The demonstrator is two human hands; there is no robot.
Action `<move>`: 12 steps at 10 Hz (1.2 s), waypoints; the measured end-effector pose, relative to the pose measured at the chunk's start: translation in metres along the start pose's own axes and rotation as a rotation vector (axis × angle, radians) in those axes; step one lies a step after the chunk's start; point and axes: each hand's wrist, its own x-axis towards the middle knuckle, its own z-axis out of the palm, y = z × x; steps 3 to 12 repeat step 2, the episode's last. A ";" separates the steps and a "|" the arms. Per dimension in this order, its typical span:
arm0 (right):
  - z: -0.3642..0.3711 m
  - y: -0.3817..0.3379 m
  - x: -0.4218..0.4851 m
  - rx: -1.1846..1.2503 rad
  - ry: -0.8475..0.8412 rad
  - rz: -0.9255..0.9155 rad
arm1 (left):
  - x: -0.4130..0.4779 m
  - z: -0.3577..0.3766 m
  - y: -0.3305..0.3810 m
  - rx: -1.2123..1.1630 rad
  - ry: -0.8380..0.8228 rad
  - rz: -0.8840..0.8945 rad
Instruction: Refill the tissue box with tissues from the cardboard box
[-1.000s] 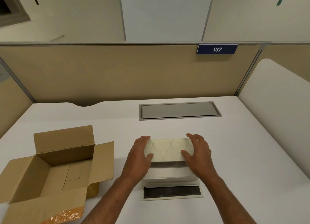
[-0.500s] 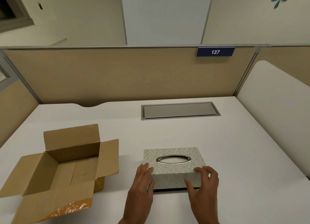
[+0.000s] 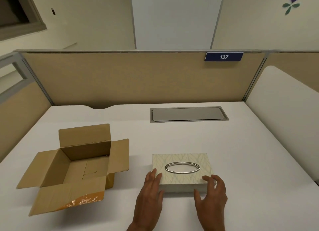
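Head view, and the tissue box sits flat on the white table, patterned lid on top, its silver oval ring facing up. That box is our landmark. The left hand is at the box's near left corner, fingers straight and laid against the left side wall, fingertips just over the top edge; the grip is open, nothing clasped. The right hand is at the near right corner, fingers spread and curved, fingertips touching the top edge by that corner; its grip is open too, resting on the box and not closed round it. Both wrists run off the bottom of the frame.

Left of the tissue box, apart from it, stands the cardboard box, all four flaps folded out, the near flap carrying a strip of shiny orange tape. Its inside shows bare cardboard floor.

Beyond the tissue box, set into the table, lies a grey metal hatch. Behind that rises a tan partition with a blue plate reading 137, up and to the right of the box.
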 end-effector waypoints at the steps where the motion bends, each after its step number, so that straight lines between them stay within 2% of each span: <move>1: -0.016 -0.023 -0.001 0.003 0.028 -0.015 | -0.002 -0.022 0.013 0.006 0.061 -0.006; 2: -0.041 -0.053 -0.001 0.063 0.112 -0.137 | -0.006 -0.051 0.035 -0.022 0.153 0.034; 12: -0.041 -0.053 -0.001 0.063 0.112 -0.137 | -0.006 -0.051 0.035 -0.022 0.153 0.034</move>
